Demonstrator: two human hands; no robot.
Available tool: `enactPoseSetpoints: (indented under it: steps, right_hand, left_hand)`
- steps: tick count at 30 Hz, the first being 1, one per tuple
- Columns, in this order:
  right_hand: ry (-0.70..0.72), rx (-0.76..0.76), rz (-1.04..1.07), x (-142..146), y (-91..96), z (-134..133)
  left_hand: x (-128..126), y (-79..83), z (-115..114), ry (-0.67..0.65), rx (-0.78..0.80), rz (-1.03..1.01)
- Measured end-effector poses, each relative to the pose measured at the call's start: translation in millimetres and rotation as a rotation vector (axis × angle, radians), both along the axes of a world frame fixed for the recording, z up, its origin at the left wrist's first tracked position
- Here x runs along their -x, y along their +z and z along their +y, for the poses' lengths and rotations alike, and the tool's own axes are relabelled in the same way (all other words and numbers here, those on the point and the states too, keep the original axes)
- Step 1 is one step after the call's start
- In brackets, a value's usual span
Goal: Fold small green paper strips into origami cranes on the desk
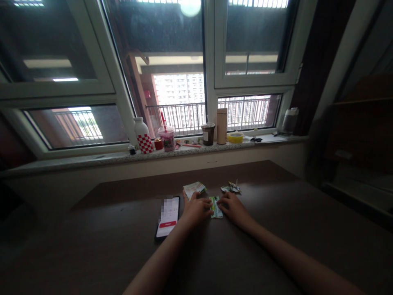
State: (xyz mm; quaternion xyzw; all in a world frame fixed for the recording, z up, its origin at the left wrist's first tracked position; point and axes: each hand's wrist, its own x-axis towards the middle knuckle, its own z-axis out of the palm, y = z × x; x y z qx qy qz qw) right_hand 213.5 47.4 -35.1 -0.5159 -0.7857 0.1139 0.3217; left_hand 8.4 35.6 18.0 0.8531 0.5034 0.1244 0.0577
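A small green-and-white printed paper (216,209) lies on the dark table between my two hands. My left hand (196,212) is closed, its curled fingertips on the paper's left edge. On the opposite edge rest the bent fingers of my right hand (236,209), also closed. Just beyond my left hand is a stack of similar printed papers (194,189), partly covered by my fingers. Past my right hand sits a small heap of crumpled or folded paper pieces (231,188). The fine print is too small to read.
A phone (168,217) with a lit screen lies left of my left forearm. Along the windowsill stand a checkered bottle (144,137), a pink cup with a straw (166,138), a dark drink cup (208,134), a tan flask (221,126) and yellow tape (235,138).
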Motion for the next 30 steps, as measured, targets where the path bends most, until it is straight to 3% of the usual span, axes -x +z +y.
enactPoseSetpoints:
  steps: [18, 30]
  right_hand:
    - [0.165, 0.095, -0.156, -17, 15.2, -15]
    - [0.206, 0.14, -0.058, -24, 15.9, -14]
  left_hand:
    - [0, -1.6, 0, -0.013, -0.009, -0.009]
    - [0, -3.0, -4, 0.017, 0.023, -0.043]
